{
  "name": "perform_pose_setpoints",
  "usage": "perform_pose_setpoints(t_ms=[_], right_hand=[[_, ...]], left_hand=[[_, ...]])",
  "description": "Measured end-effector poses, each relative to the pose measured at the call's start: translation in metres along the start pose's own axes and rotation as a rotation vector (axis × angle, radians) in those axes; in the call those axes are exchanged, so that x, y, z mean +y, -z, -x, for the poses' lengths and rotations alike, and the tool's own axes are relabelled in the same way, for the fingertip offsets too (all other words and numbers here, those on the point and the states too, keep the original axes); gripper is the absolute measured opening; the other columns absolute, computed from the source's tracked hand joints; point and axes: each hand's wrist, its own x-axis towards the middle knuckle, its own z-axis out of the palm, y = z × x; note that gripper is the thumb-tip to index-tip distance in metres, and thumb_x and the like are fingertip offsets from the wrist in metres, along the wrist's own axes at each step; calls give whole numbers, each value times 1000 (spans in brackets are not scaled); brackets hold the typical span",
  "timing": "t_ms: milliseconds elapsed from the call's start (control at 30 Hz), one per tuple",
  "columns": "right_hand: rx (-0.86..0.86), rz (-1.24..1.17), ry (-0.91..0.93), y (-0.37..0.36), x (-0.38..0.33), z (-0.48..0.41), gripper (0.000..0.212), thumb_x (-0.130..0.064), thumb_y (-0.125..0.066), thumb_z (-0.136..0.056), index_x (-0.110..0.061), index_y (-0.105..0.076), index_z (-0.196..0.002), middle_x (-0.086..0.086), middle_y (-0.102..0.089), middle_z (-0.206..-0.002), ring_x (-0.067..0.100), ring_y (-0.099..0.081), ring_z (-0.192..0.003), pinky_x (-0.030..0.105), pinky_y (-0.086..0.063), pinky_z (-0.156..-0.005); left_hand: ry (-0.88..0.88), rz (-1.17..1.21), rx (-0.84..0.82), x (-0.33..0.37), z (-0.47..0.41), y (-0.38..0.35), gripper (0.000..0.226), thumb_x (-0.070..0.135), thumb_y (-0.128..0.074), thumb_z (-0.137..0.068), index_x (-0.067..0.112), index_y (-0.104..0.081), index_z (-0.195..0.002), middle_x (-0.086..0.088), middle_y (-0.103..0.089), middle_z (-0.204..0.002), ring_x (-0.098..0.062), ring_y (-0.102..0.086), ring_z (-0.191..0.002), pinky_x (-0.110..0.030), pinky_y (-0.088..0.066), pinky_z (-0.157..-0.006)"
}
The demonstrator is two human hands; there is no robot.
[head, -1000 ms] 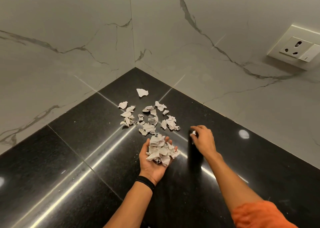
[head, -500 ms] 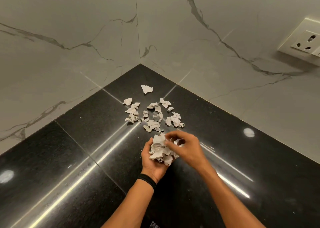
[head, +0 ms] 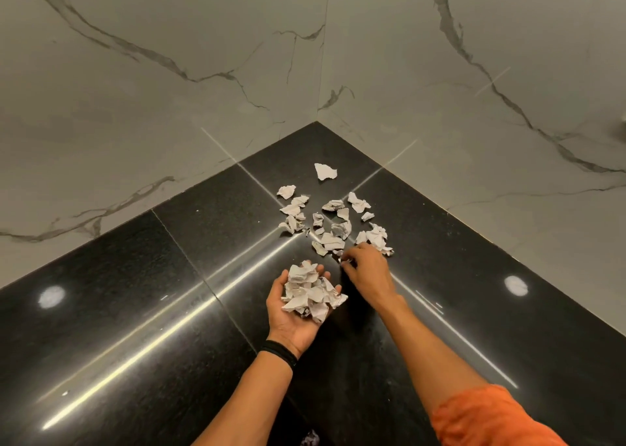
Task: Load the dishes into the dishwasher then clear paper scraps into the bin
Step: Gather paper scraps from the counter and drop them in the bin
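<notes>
Your left hand (head: 292,322) lies palm up and open, carrying a heap of paper scraps (head: 310,293). Your right hand (head: 367,271) curls over the loose scraps (head: 333,238) on the black worktop (head: 135,310); I cannot tell whether it grips one.

Crumpled paper scraps (head: 333,220) on glossy black stone counter (head: 135,310).

2 veined walls (head: 162,83) meet above a black, perhaps granite, surface (head: 111,337).
</notes>
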Motion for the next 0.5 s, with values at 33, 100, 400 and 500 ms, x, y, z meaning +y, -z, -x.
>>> perform_pose_setpoints(t_ms=[33, 100, 400, 500], right_hand=[[17, -19, -9, -2, 0, 1, 12, -20, -67, -95, -19, -75, -104, 1, -65, -101, 21, -61, -98, 31, -43, -80], [89, -138, -79, 0, -1, 9, 8, -20, -69, -95, -20, -75, -101, -5, -67, -98, 14, -61, -93, 35, -51, -86], [136, -631, 109, 40, -78, 84, 12, -20, -83, -85, -22, -77, -95, -16, -73, -93, 4, -64, -95, 12, -45, -80], [165, -653, 111, 29, -78, 84, 9, -25, -80, -89, -24, -78, -98, -17, -73, -99, 1, -62, -106, 17, -46, -90]], left_hand=[[-3, 2, 0, 3, -1, 0, 60, 44, -50, -97, 7, -53, -145, -18, -58, -136, -35, -59, -123, -60, -43, -108], [-4, 9, 9, 7, -4, -3, 61, 44, -50, -97, 6, -54, -144, -18, -58, -136, -35, -56, -127, -60, -42, -108], [30, 106, -13, -12, -10, -9, 54, 45, -49, -98, 0, -67, -122, -20, -69, -120, -34, -69, -109, -48, -52, -102], [-2, 138, -16, -10, -11, -12, 54, 46, -47, -99, 0, -69, -117, -19, -70, -116, -33, -71, -103, -47, -54, -99]])
